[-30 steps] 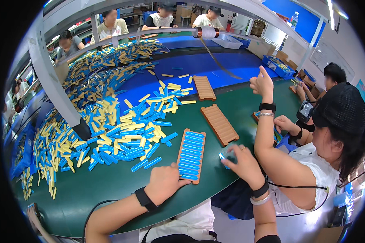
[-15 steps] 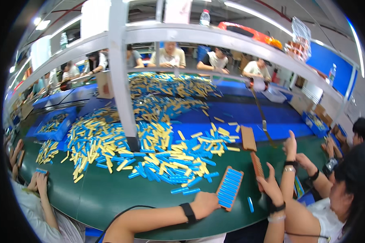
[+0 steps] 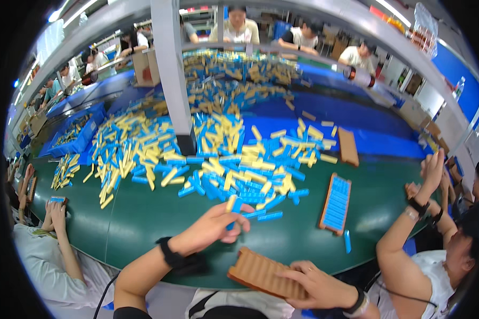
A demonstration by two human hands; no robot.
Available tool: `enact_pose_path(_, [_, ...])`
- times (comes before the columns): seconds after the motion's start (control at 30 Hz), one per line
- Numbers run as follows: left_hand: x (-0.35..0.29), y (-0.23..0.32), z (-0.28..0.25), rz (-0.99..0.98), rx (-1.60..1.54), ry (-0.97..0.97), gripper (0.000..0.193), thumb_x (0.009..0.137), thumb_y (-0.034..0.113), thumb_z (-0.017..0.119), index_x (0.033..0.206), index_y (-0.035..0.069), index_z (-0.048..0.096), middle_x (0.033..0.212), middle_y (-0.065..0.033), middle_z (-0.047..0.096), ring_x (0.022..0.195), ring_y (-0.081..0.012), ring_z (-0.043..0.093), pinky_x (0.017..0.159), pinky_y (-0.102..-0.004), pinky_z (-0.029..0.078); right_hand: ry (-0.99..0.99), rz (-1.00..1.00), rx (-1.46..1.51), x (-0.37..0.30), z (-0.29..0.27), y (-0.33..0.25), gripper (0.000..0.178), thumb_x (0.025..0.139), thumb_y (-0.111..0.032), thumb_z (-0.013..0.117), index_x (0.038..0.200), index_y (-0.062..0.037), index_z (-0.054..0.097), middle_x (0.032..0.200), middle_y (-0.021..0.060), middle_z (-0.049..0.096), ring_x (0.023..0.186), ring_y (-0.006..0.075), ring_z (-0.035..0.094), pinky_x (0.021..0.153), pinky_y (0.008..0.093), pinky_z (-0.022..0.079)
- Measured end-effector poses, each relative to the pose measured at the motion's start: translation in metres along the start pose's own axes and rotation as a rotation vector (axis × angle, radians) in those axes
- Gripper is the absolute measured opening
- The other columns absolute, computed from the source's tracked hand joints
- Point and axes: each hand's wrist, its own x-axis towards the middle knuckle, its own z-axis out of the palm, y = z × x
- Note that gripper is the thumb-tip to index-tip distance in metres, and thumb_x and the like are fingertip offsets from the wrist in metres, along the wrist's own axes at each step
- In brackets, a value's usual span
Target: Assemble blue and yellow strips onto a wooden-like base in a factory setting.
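My left hand (image 3: 215,226) is closed around a blue strip (image 3: 234,213), held above the green table (image 3: 159,228). A yellow strip (image 3: 231,203) shows beside the blue one at the fingertips. My right hand (image 3: 319,285) grips a brown grooved tray (image 3: 266,273) by its right end, close to the table's near edge. No strips show in its grooves. Further right, a second brown tray (image 3: 336,204) lies on the table, its grooves lined with blue strips. One loose blue strip (image 3: 347,241) rests next to it. Neither hand touches that second tray.
A wide pile of blue and yellow strips (image 3: 223,173) spreads ahead, around a grey upright post (image 3: 171,80). A brown block (image 3: 348,147) lies beyond the second tray. A blue bin (image 3: 77,135) stands at left. Co-workers sit on both sides and opposite.
My left hand has let go of the blue-filled tray, moved left and taken up strips. My right hand has brought the other brown tray down and toward me. The view has tilted down.
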Motion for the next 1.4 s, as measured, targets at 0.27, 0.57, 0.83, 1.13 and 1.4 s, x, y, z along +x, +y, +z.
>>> enact_pose_path(0.27, [-0.087,-0.044,0.004,-0.134,-0.016,-0.083,0.037,0.100,0.034,0.032,0.120,0.006,0.041,0.069,-0.0075,0.055,0.045,-0.0035,0.029,0.041,-0.0175,0.025,0.171,-0.178,-0.323,0.092,0.022,-0.005,0.042,0.079,-0.025,0.064,0.117,-0.0097,0.056,0.116,0.0234,0.047,0.098,0.0382,0.053,0.079,0.0427,0.045])
enact_pose_path(0.57, [-0.113,-0.075,-0.028,-0.118,-0.103,-0.144,0.030,0.101,0.030,0.032,0.106,0.007,0.049,0.063,0.0018,0.039,0.054,-0.0052,0.032,0.051,-0.0203,0.030,-0.015,0.216,0.789,0.152,0.054,-0.026,0.016,0.084,-0.013,0.066,0.087,-0.0037,0.054,0.069,-0.0013,0.057,0.061,0.0053,0.049,0.054,0.0198,0.040])
enact_pose_path(0.83, [-0.134,-0.076,-0.040,-0.180,0.146,0.029,0.026,0.099,0.025,0.034,0.107,0.005,0.049,0.063,0.0031,0.037,0.057,-0.0078,0.036,0.057,-0.0245,0.034,-0.265,0.229,0.417,0.190,0.041,-0.035,0.017,0.085,-0.016,0.062,0.079,-0.0046,0.052,0.063,0.0022,0.056,0.058,0.0119,0.050,0.054,0.0261,0.041])
enact_pose_path(1.13, [-0.154,-0.083,-0.057,-0.184,-0.230,0.003,0.021,0.098,0.024,0.039,0.101,0.006,0.047,0.071,0.0036,0.036,0.056,-0.0035,0.031,0.050,-0.0198,0.028,-0.024,0.194,-0.175,0.203,0.038,-0.023,0.022,0.079,-0.017,0.064,0.072,-0.0027,0.048,0.063,0.0119,0.055,0.066,0.0334,0.055,0.057,0.0408,0.042])
enact_pose_path(1.4, [-0.138,-0.087,-0.058,-0.192,-0.385,0.058,0.016,0.096,0.018,0.037,0.098,0.004,0.043,0.072,0.0001,0.036,0.058,-0.0078,0.033,0.050,-0.0219,0.033,0.189,0.099,-0.103,0.184,0.046,-0.029,0.044,0.075,-0.035,0.071,0.105,-0.0084,0.052,0.095,0.0123,0.053,0.088,0.0288,0.050,0.072,0.0379,0.039])
